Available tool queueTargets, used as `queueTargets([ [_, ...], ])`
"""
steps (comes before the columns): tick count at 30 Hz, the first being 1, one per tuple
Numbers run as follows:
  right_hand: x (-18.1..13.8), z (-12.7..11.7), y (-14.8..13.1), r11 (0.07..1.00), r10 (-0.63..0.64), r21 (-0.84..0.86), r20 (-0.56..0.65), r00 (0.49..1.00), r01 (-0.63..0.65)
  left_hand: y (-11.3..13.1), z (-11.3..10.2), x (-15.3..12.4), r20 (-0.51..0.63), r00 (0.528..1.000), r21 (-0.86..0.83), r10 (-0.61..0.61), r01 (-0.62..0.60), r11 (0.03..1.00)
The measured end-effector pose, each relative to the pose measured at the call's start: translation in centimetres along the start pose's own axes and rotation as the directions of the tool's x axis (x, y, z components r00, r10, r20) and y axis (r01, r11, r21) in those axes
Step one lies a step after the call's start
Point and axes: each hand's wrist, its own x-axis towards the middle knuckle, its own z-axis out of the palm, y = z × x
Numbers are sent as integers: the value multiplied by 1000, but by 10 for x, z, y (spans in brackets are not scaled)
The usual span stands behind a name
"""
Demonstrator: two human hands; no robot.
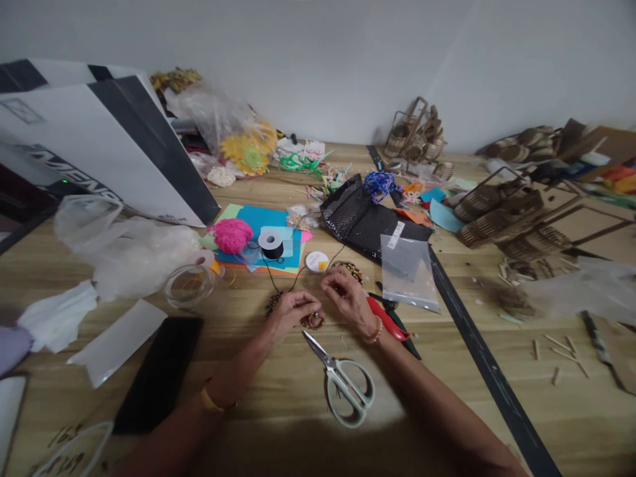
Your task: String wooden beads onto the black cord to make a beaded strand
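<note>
1. Stretching across the view, a wood-grained table (278,404) meets a pale wall; a dark strip (481,351) crosses its right side.
2. A white package with black bands (124,139) leans at the far left.
3. Brown woven baskets (521,218) sit in a cluster at the right.
4. A black bubble-textured pouch (365,225) lies beyond the hands, a clear plastic bag (410,275) overlapping its near edge.
5. The person's left hand (297,309) and right hand (345,295) are near each other at the centre, fingers curled. In each grip, thumb and fingertips come close together; whether either pinches a cord or bead, I cannot tell.
6. White-handled scissors (334,371) lie just below the hands, blades together, tips pointing up and left.
7. A red-handled tool (390,319) lies beside the right wrist.
8. A white spool of black cord (271,246) stands beyond the left hand, beside pink yarn (232,236).
9. A small beaded strand (314,323) is just below the left fingertips; more multicoloured beads (352,269) lie just behind the right hand.
</note>
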Motion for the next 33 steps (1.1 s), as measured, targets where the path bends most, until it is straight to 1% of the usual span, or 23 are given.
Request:
queueTargets([
  [3,-3,0,-11,997,-56,-47,8,998,56,-1,-1,-5,-12,1000,-15,-11,11,1000],
  [5,-5,1,-18,998,-50,-47,16,999,50,-1,-1,-8,-18,1000,-4,-19,19,1000],
  [8,-8,2,-27,999,36,7,29,999,-36,1,-2,-12,-24,1000,26,-13,13,1000],
  [10,-9,3,-31,986,127,107,41,991,-131,4,-3,-14,-29,1000,39,0,1,999],
  [11,-9,4,-32,967,174,181,50,983,-181,5,-3,-16,-31,1000,42,6,-5,999],
  [13,-9,4,-33,898,255,348,82,963,-268,6,-4,-17,-35,999,48,23,-22,999],
  [16,-9,5,-32,776,322,529,136,937,-343,6,-5,-19,-31,998,56,61,-59,997],
  [18,-8,5,-29,713,349,597,155,924,-369,5,-7,-19,-27,996,34,80,-79,996],
  [20,-6,6,-25,649,385,656,154,910,-386,4,-9,-19,-17,998,-26,64,-65,998],
  [22,-5,7,-19,590,426,703,146,893,-397,3,-12,-18,-13,1000,-92,18,-19,996],
  [24,-4,8,-13,556,451,732,132,883,-394,4,-15,-17,-15,999,-105,-35,34,994],
  [27,-3,10,-5,553,447,744,114,887,-374,5,-22,-15,-40,998,-15,-47,46,999],
  [30,-5,12,0,587,426,719,117,897,-372,6,-29,-13,-61,998,52,15,-12,999],
  [33,-7,14,2,630,405,676,133,905,-382,8,-32,-12,-67,998,93,21,-14,996],
])
